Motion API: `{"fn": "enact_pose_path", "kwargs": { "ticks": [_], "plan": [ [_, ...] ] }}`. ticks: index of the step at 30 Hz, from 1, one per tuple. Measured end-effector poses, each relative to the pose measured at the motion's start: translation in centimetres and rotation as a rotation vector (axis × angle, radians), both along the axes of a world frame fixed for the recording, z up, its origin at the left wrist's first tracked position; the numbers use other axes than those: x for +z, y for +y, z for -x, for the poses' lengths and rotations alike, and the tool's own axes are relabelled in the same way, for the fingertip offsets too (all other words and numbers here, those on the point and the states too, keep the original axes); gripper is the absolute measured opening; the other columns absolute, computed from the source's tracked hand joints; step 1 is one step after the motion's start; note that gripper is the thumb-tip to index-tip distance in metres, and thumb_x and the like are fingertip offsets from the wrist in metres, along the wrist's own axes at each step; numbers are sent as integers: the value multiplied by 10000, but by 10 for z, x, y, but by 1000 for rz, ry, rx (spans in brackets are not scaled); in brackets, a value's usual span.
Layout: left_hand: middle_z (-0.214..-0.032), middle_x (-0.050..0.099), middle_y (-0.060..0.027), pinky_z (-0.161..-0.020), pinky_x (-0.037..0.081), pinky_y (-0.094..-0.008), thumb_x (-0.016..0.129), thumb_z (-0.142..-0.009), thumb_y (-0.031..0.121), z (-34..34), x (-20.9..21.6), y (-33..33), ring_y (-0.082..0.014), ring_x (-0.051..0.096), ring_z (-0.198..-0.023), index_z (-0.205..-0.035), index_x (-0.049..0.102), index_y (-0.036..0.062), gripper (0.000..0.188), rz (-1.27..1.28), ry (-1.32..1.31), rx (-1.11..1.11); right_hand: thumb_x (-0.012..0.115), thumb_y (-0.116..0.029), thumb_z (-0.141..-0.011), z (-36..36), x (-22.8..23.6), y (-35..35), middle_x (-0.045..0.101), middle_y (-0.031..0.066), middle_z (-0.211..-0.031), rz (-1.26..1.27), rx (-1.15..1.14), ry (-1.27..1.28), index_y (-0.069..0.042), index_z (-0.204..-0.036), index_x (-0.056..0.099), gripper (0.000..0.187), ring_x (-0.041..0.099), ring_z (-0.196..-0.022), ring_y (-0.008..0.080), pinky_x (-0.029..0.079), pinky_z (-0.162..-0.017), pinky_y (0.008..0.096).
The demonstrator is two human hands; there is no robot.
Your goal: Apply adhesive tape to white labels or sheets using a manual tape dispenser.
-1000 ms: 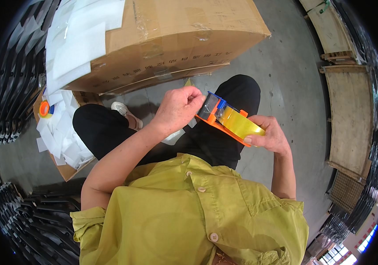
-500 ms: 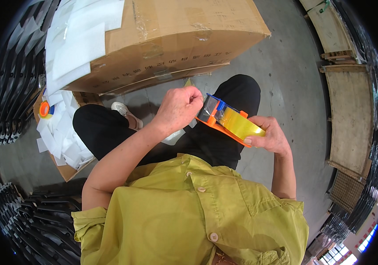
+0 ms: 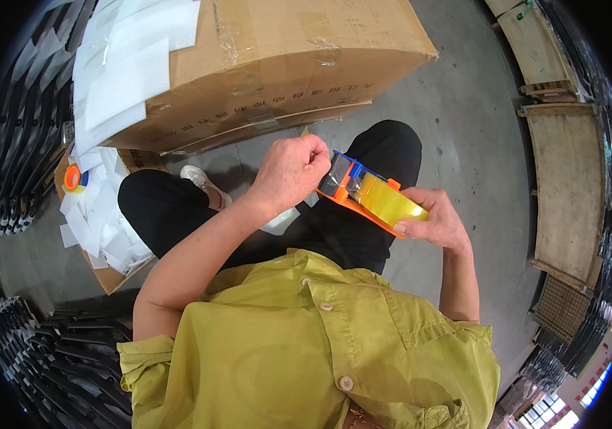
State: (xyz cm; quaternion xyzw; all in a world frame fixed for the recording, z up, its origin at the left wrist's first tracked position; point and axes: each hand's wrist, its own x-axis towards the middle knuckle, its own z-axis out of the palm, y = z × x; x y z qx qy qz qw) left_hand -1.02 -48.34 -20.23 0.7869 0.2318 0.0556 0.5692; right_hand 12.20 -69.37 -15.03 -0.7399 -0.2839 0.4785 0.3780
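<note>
My right hand (image 3: 436,220) grips a tape dispenser (image 3: 341,191) by its rear end, thumb on top. The dispenser has an orange frame, blue parts and a dark front, and carries a roll of yellowish tape (image 3: 391,203). It is held above my right thigh, its front pointing left. My left hand (image 3: 289,171) is closed in a pinch right at the dispenser's front end, on what looks like the end of the clear tape. Its fingertips hide most of that strip.
A large cardboard box (image 3: 277,79) stands ahead, white foam sheets (image 3: 123,86) on its left. Left of my knee, an open carton (image 3: 109,282) holds white foam pieces and an orange-cored tape roll (image 3: 72,177). Black frames (image 3: 70,357) are stacked at left; wooden crates (image 3: 563,186) line the right.
Almost nothing differs. My left hand and the front of the dispenser have shifted very slightly; both hands keep their holds.
</note>
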Motion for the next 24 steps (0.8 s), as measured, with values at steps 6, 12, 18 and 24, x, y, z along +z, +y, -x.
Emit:
{"fn": "enact_pose_path", "kwargs": {
  "ticks": [6,12,18,24],
  "plan": [
    [-630,585,-131,-556,459,-310,530,-802,138,2,-14,-4,-197,559,-549,-806,591,-14,164,171,-56,63,740,-287,-600,-1,-2,-3,572,25,-694,-2,-11,-2,42,-867,610,444,529,-613,83,426,-535,224],
    [-618,583,-89,-537,449,-280,537,-815,141,2,-5,2,-133,540,-546,-795,581,-27,175,217,-32,-3,742,-299,-599,-1,0,-1,566,26,-685,-9,-4,-5,39,-853,610,443,521,-599,81,422,-531,221],
    [-693,560,-8,-561,453,-212,530,-868,154,3,-8,4,-62,511,-601,-861,577,-13,173,251,37,-42,736,-307,-602,-2,-1,-2,563,24,-678,-7,4,-7,36,-849,608,442,520,-598,81,420,-529,222],
    [-692,567,-11,-568,454,-212,542,-862,149,9,-10,6,-60,517,-601,-862,582,-14,168,349,-39,-62,736,-309,-600,-1,-1,-2,566,24,-679,-9,-5,-15,37,-851,607,446,525,-601,82,421,-529,224]
  ]
}}
